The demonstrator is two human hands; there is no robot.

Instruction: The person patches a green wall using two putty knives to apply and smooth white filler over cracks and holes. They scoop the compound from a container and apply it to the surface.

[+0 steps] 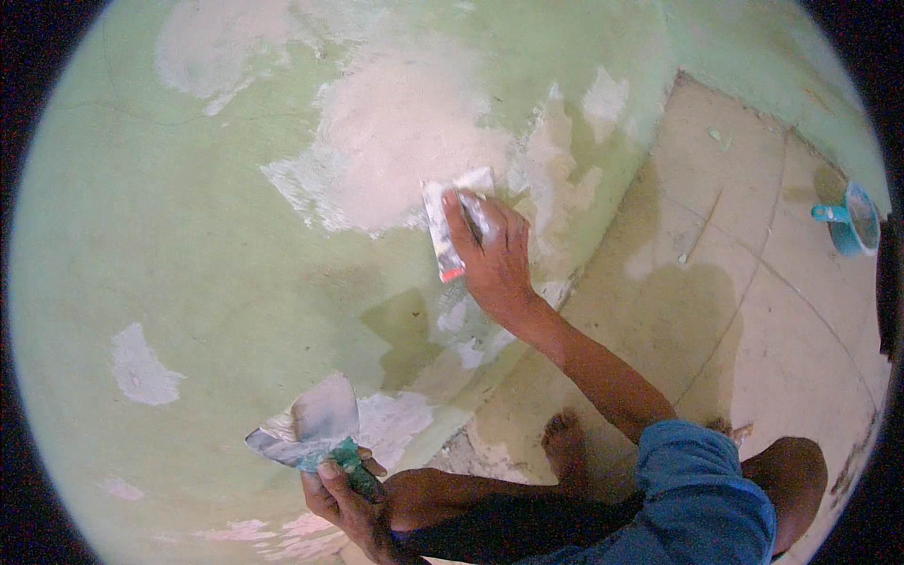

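My right hand [497, 259] grips a flat, rectangular putty spreader [439, 231], smeared white with a red-orange patch at its lower corner. Its far edge meets the large pale putty patch [405, 132] on the green wall [235, 264]. Lower down, my left hand [344, 504] is closed round the green, wrapped-looking handle of a trowel [325, 410]. Pale putty coats part of that trowel's broad metal blade, which is held in front of the wall. My palm hides part of the spreader's underside.
Smaller pale patches [144, 365] dot the wall. To the right lies a beige tiled floor [716, 311] with a thin stick [704, 226] and small flakes. A blue-green handled container [852, 221] stands at the far right. My bent legs and bare foot [565, 447] are close below.
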